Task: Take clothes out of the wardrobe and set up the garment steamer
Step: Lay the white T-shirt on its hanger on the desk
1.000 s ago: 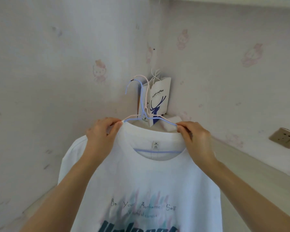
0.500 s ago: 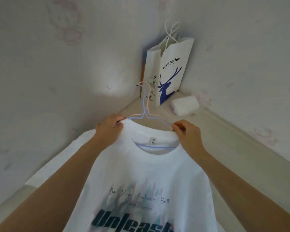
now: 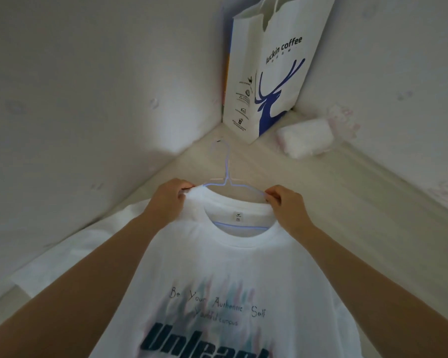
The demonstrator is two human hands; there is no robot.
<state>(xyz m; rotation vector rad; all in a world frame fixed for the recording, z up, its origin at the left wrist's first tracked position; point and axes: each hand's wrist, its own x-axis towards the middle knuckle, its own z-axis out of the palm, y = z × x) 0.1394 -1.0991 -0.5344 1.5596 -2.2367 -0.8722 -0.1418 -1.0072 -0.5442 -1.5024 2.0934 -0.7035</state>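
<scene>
T-shirt (image 3: 233, 267) on blue hanger (image 3: 226, 174) lies over the pale surface (image 3: 347, 215). My left hand (image 3: 170, 200) and right hand (image 3: 286, 205) each pinch its collar beside the neck opening.

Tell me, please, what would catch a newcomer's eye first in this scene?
A white printed T-shirt on a thin blue wire hanger fills the foreground, the left hand and right hand each pinching one side of its collar. Behind, a white paper bag with a blue deer logo stands in the corner, a white folded cloth beside it.
</scene>
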